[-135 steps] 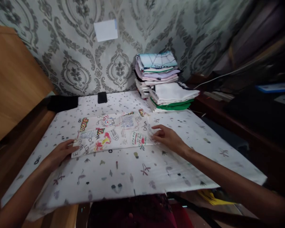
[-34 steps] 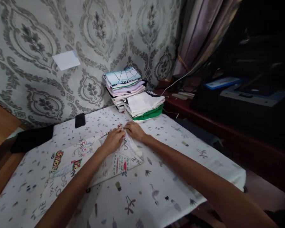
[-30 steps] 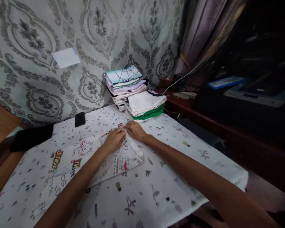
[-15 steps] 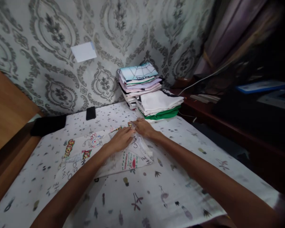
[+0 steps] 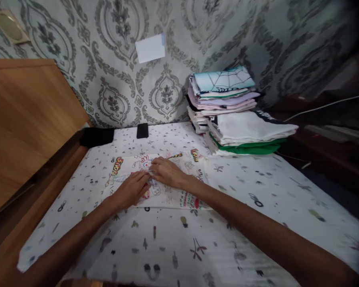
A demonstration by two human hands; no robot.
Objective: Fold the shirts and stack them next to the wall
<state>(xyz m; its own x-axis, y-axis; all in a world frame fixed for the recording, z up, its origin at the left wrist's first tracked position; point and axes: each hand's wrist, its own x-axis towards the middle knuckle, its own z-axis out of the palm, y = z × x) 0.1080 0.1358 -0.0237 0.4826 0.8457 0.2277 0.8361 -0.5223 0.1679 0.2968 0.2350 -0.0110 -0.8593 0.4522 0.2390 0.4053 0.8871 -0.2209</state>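
A white garment with colourful printed drawings and lettering (image 5: pixel 173 197) lies folded into a long flat shape on the patterned bedsheet (image 5: pixel 167 243). My left hand (image 5: pixel 134 187) rests palm down on its left-middle part, fingers extended. Just beside it, my right hand (image 5: pixel 167 171) lies on the cloth, fingers stretched to the left and nearly touching the left fingertips. Neither hand grips anything. The garment's right end, with red and green print, is uncovered.
Behind on the right stand two stacks of folded clothes, one topped by a light-blue web-print piece (image 5: pixel 224 81), the other by a white one (image 5: pixel 251 125). A dark phone (image 5: pixel 143 130) and black cloth (image 5: pixel 97 136) lie at the back. A wooden panel (image 5: pixel 32 119) borders the left.
Both hands have moved left along the garment from its right part to its left-middle. The view has swung left, so the stacks appear farther right.
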